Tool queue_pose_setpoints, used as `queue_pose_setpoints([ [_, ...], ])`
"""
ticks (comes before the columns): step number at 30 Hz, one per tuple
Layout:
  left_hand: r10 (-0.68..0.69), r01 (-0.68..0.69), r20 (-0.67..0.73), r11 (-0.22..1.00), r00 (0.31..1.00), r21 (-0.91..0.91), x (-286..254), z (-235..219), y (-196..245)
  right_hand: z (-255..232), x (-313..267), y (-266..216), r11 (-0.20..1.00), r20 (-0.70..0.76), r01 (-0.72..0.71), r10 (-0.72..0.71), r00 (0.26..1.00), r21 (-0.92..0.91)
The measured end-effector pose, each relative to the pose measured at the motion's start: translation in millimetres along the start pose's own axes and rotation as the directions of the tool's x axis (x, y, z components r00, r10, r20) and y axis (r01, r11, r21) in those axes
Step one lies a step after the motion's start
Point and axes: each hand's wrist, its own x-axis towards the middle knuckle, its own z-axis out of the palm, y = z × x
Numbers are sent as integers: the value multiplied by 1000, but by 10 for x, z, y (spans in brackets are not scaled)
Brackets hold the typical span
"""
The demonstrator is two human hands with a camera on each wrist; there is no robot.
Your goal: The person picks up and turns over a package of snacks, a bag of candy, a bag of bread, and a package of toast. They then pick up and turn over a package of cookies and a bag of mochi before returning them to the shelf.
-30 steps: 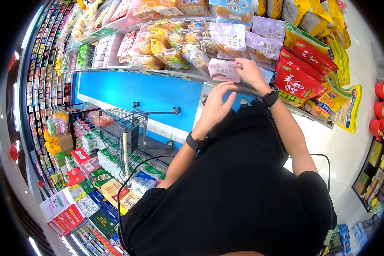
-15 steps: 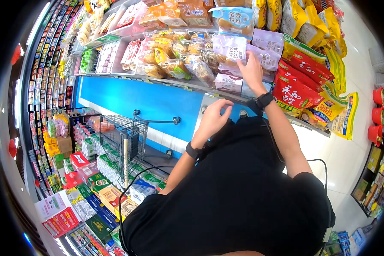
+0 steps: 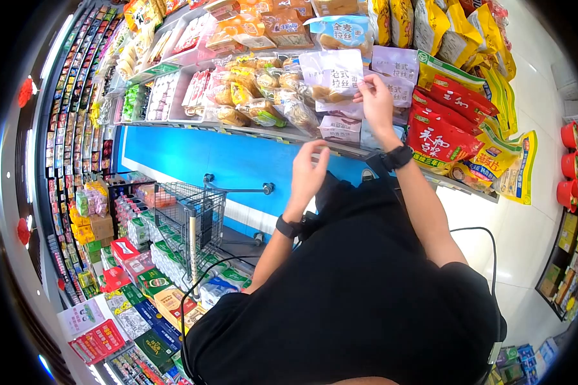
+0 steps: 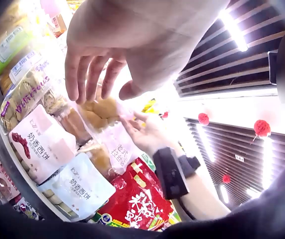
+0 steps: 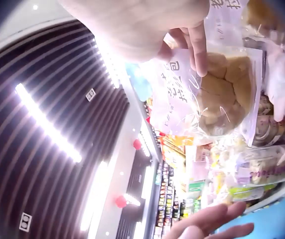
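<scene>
The head view faces forward and down over a black fabric T-shirt; both wrist views, closer, catch a dark slatted ceiling, sharing one lilac-and-clear plastic bread bag.

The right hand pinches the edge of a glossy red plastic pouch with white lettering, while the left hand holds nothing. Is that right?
Not quite: the item pinched is wrong. The right hand pinches the edge of a pale lilac, part-clear plastic bread bag, as the right wrist view shows, while the left hand holds nothing.
</scene>
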Motion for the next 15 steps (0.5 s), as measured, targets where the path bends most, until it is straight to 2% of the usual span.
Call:
queue_pose_setpoints([
  [1, -65, 63, -43, 997, 997, -47, 27, -16, -31, -50, -35, -102, 991, 1, 22, -23, 1000, 135],
  [2, -130, 122, -82, 988, 988, -98, 54, -33, -64, -99, -58, -192, 991, 0, 21, -21, 1000, 133],
  [4, -158, 155, -55, 986, 986, -57, 84, -51, -161, -182, -105, -356, 952, 5, 66, -71, 997, 299],
  [6, -278, 268, -9, 932, 960, -244, 132, -40, -196, -252, -172, -538, 942, 32, 50, -64, 997, 332],
  [7, -227, 235, 64, 907, 972, -349, 146, -51, -187, -272, -229, -650, 915, 88, -2, -37, 995, 404],
  [8, -226, 235, 69, 908, 972, -348, 153, -55, -122, -295, -280, -738, 880, 144, -57, -13, 989, 471],
  [9, -182, 253, 177, 761, 967, -598, 151, -66, -23, -325, -320, -798, 880, 140, -56, -12, 990, 471],
  [10, -110, 283, 267, 545, 957, -789, 142, -85, 83, -348, -357, -847, 841, 186, -116, 18, 982, 529],
  [11, -74, 338, 355, 534, 932, -775, 139, -125, 246, -361, -374, -866, 794, 234, -177, 44, 971, 581],
  [12, -73, 338, 356, 535, 932, -775, 117, -107, 266, -391, -357, -850, 794, 232, -175, 44, 972, 582],
  [14, 184, 341, 366, 153, 912, -928, 46, -53, 305, -458, -335, -790, 689, 321, -293, 93, 943, 663],
  [15, 125, 366, 379, 119, 917, -923, 19, -54, 332, -448, -341, -769, 688, 321, -294, 93, 942, 664],
])
